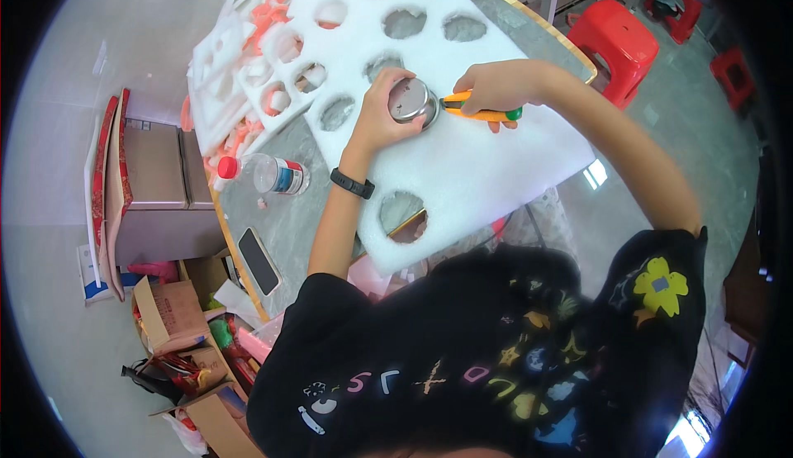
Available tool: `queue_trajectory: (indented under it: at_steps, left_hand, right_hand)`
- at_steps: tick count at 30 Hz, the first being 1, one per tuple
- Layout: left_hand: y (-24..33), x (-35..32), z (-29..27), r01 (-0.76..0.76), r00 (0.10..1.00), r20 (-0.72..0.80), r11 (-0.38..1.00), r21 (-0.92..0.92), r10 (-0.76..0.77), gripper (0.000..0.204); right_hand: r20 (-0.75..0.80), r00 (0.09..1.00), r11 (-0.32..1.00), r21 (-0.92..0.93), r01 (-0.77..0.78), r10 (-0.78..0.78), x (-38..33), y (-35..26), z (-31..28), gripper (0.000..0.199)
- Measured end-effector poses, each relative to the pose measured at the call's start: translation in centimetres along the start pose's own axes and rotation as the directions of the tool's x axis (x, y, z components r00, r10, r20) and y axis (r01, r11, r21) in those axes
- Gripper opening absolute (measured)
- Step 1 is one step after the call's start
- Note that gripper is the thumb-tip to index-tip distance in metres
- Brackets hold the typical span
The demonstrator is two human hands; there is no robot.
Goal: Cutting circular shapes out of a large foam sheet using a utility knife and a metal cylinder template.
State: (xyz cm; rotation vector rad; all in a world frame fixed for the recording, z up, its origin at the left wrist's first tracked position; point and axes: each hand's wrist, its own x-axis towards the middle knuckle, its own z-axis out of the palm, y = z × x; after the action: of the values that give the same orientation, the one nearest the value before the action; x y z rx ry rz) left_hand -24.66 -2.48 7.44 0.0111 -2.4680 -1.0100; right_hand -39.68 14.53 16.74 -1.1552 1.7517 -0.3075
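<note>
A large white foam sheet [487, 173] lies over the table, with several round holes cut through it. My left hand [382, 115] is wrapped round a shiny round metal container [408, 99], which rests on the foam. In my right hand [505, 86] is a yellow and green utility knife [487, 113], gripped with its front end against the foam beside the metal container's right side. The blade itself is too small to make out.
On the grey table [310, 148], left of my forearm, are a clear plastic bottle [281, 175] with a red cap and a phone [259, 261]. Foam offcuts [235, 78] pile up at far left. Cardboard boxes [171, 313] stand lower left, a red stool [613, 41] at right.
</note>
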Motion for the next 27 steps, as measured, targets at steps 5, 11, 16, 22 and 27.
queue_trajectory:
  at_steps: [5,11,16,22,27]
  left_hand:
    - [-0.2,-0.5,0.0,0.005,1.000,-0.018,1.000,0.006,-0.004,0.055]
    - [0.0,-0.2,0.0,-0.020,1.000,-0.022,1.000,0.011,0.021,0.054]
    - [-0.4,0.0,0.1,0.004,1.000,0.007,1.000,-0.011,-0.004,0.053]
    - [-0.5,-0.2,0.0,-0.011,1.000,0.008,1.000,-0.012,0.011,0.054]
    - [-0.3,-0.5,-0.1,0.011,1.000,0.009,0.999,-0.042,-0.011,0.055]
  right_hand:
    - [-0.078,0.994,0.998,0.008,-0.070,0.070,-1.8,-1.4,0.7,0.042]
    - [-0.352,0.900,0.905,0.238,0.352,-0.257,-3.4,0.0,0.2,0.050]
    - [-0.781,0.516,0.691,0.156,0.706,-0.351,1.4,1.5,2.8,0.043]
    - [-0.916,0.385,0.765,0.168,0.621,-0.111,6.0,1.3,4.6,0.030]
    - [-0.867,0.495,0.210,0.474,0.855,-0.057,6.6,0.4,4.0,0.023]
